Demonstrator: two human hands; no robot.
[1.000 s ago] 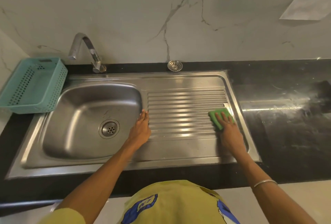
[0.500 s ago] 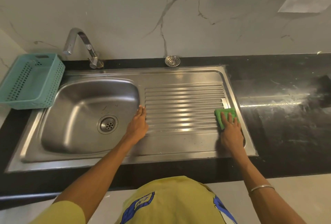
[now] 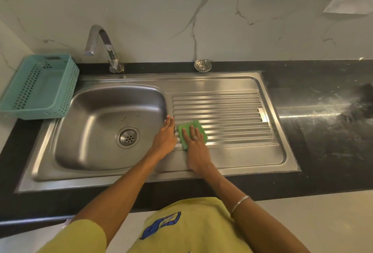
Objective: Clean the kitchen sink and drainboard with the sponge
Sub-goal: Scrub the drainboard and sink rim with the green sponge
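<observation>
Marble wall behind, black counter [image 3: 323, 131] below. I see basket [image 3: 40, 89] far left, basin [image 3: 96, 131] looks dry, untouched. Left hand [image 3: 166, 137] flat, fingers straight, on divider. Right hand [image 3: 194, 143] presses sponge [image 3: 191, 130] with flat fingers at drainboard [image 3: 232, 111] left end. Drainboard underway, I judge; basin left.

Brushed steel sink [image 3: 96, 131], ribbed drainboard [image 3: 232, 115]

Right hand [image 3: 194, 147] presses green sponge [image 3: 191, 132] on ribbed drainboard [image 3: 232, 115]; left hand [image 3: 166, 137] rests flat beside it.
</observation>
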